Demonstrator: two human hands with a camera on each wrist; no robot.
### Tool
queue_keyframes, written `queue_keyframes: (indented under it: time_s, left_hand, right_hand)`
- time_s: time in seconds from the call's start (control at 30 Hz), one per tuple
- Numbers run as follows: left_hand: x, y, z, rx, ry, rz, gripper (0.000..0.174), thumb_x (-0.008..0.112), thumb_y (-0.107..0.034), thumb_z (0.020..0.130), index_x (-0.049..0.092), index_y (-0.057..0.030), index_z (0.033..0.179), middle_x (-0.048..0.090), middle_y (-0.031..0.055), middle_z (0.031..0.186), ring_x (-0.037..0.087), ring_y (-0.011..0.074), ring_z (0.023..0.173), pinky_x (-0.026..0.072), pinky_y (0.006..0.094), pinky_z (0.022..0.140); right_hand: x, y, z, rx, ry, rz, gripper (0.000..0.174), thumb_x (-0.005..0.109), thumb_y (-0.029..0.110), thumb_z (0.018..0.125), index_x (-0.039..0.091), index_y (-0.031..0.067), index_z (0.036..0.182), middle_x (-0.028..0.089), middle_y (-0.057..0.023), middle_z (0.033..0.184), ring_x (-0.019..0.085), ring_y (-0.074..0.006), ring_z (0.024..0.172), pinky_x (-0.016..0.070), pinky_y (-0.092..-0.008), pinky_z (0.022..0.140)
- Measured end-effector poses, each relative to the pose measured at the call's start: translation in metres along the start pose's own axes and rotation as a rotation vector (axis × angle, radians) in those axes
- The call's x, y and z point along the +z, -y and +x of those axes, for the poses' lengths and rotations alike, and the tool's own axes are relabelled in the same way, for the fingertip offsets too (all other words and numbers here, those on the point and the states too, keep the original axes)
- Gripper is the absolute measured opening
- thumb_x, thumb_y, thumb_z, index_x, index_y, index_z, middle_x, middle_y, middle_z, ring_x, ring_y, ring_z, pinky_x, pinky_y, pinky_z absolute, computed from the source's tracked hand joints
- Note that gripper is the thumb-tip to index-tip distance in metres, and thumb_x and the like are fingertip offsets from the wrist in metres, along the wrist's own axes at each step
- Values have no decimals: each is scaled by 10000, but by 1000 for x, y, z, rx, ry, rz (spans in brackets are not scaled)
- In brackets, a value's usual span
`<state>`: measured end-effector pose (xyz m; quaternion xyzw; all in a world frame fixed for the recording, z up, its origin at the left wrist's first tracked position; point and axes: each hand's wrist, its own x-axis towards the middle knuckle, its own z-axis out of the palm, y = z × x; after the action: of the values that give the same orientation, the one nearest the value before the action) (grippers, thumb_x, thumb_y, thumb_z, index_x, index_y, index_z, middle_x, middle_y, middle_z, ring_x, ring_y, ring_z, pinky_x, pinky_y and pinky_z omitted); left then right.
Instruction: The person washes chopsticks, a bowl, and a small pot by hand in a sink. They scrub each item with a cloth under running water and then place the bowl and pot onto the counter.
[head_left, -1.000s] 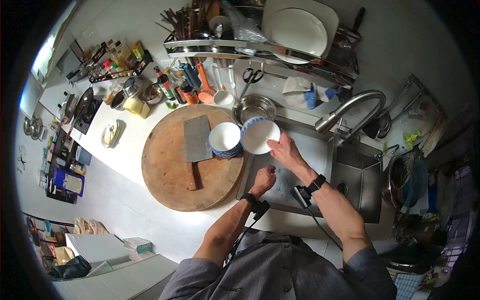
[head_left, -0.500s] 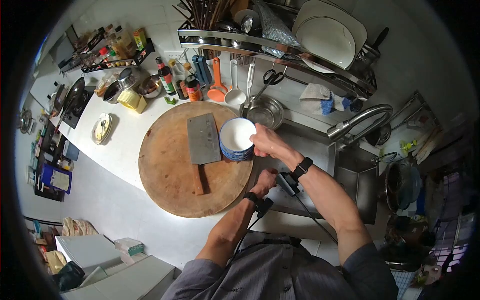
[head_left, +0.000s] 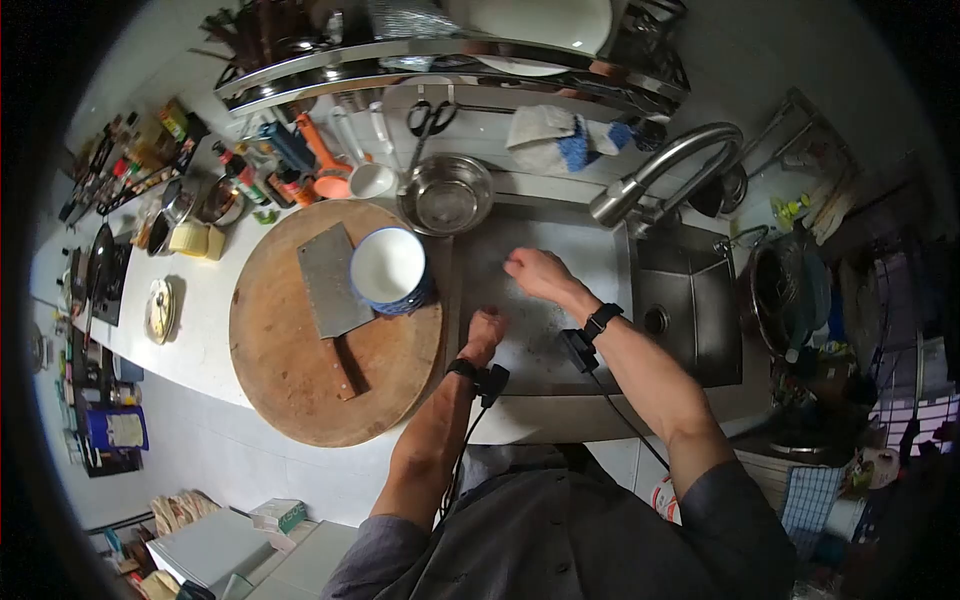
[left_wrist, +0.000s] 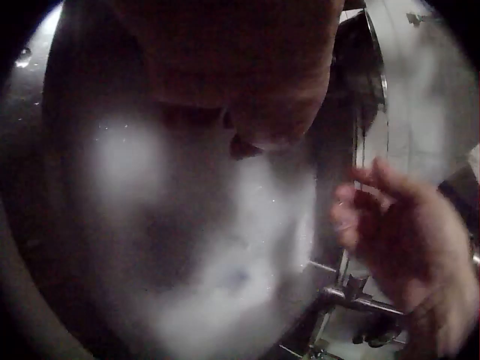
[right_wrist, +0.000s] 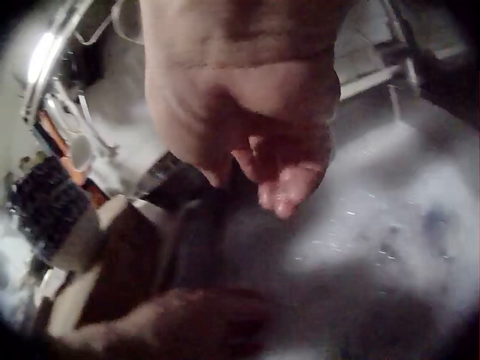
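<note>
Over the left basin of the steel sink (head_left: 555,355) hangs my right hand (head_left: 545,277), holding nothing, its fingers loosely curled in the right wrist view. My left hand (head_left: 485,332) is lower and nearer the sink's left edge, also holding nothing, fingers loosely bent. A stack of blue-and-white bowls (head_left: 388,264) stands on the right part of the round wooden chopping board (head_left: 268,335), left of both hands. Beside the stack lies a cleaver (head_left: 335,283), its wooden handle toward me. In the left wrist view the right hand (left_wrist: 416,255) appears beyond the left.
A steel bowl (head_left: 443,196) stands behind the board, by the sink's back corner. The faucet (head_left: 655,175) arches over the divider between basins. A steel rack (head_left: 450,62) runs along the wall above. Bottles (head_left: 240,175) stand behind the board; a small dish (head_left: 160,310) lies left.
My right hand put a bowl onto the stack, let go and drew back right over the sink. My left hand stays low over the sink. The head view has shifted and tilted.
</note>
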<state>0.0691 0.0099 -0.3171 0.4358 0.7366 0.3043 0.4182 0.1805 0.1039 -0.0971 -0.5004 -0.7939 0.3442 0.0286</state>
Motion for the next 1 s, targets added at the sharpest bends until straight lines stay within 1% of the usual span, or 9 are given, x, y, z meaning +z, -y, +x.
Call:
queue_keyframes:
  time_s: [0.1, 0.2, 0.37, 0.5, 0.6, 0.67, 0.7, 0.77, 1.0]
  left_hand:
    - [-4, -25, -3, -119, 81, 103, 409, 649, -243, 783, 677, 40, 1077, 683, 224, 1125, 656, 347, 1059, 519, 383, 908]
    - [6, -22, 11, -86, 241, 211, 563, 717, -293, 788, 584, 53, 1211, 654, 206, 1201, 616, 326, 1153, 496, 375, 957]
    - [22, -36, 3, -122, 195, -127, 635, 757, -278, 792, 519, 69, 1267, 632, 233, 1217, 609, 329, 1148, 482, 372, 981]
    - [59, 3, 45, -291, 401, -30, 520, 734, -193, 801, 554, 16, 1242, 644, 198, 1218, 611, 315, 1152, 481, 362, 985]
    - [90, 60, 79, 108, 470, -86, 418, 702, -114, 806, 597, -56, 1206, 664, 139, 1206, 630, 285, 1128, 484, 349, 974]
    - [98, 85, 106, 636, 539, 180, 432, 670, -68, 804, 602, -113, 1228, 674, 93, 1197, 642, 253, 1112, 488, 329, 953]
    - [94, 64, 99, 643, 547, 179, 432, 670, -68, 804, 602, -113, 1228, 674, 93, 1197, 642, 253, 1112, 488, 329, 953]
    - [74, -3, 76, 745, 497, 1158, 335, 655, -56, 798, 669, -121, 1126, 700, 84, 1130, 667, 238, 1061, 512, 337, 914]
    - [109, -18, 88, 485, 680, 1356, 119, 661, -62, 776, 736, -89, 865, 731, 92, 982, 701, 246, 955, 552, 358, 790]
  right_hand:
    - [32, -111, 0, 145, 42, -128, 410, 550, 328, 949, 594, 3, 1195, 635, -251, 1134, 613, -330, 1137, 485, -479, 938]
    - [45, -156, -31, 411, 91, -285, 785, 640, 371, 863, 282, 118, 1515, 324, -214, 1516, 365, -437, 1361, 368, -501, 1104]
    - [68, -192, -48, 333, 204, -294, 726, 668, 269, 857, 340, 96, 1481, 416, -215, 1461, 415, -425, 1338, 393, -496, 1081]
    - [74, -213, -45, 248, 450, -369, 307, 603, 80, 860, 644, 14, 1157, 660, -214, 1145, 629, -384, 1087, 519, -478, 901]
    - [92, -233, -46, 220, 478, -284, 237, 546, 99, 871, 712, 5, 1012, 684, -214, 1102, 667, -370, 1032, 535, -492, 854]
    - [118, -257, -44, 244, 552, -275, 252, 545, 105, 861, 715, 6, 1018, 686, -221, 1086, 671, -386, 1000, 535, -488, 853]
    - [117, -259, -48, 254, 547, -273, 252, 545, 105, 861, 715, 6, 1018, 686, -221, 1086, 671, -386, 1000, 535, -488, 853]
    - [109, -261, -53, 106, 557, -270, 263, 551, 140, 862, 719, -11, 998, 678, -246, 1084, 670, -396, 992, 530, -491, 857]
    - [67, -241, -74, 256, 121, 41, 271, 542, 156, 872, 644, 26, 1087, 661, -257, 1074, 642, -408, 1015, 514, -474, 873]
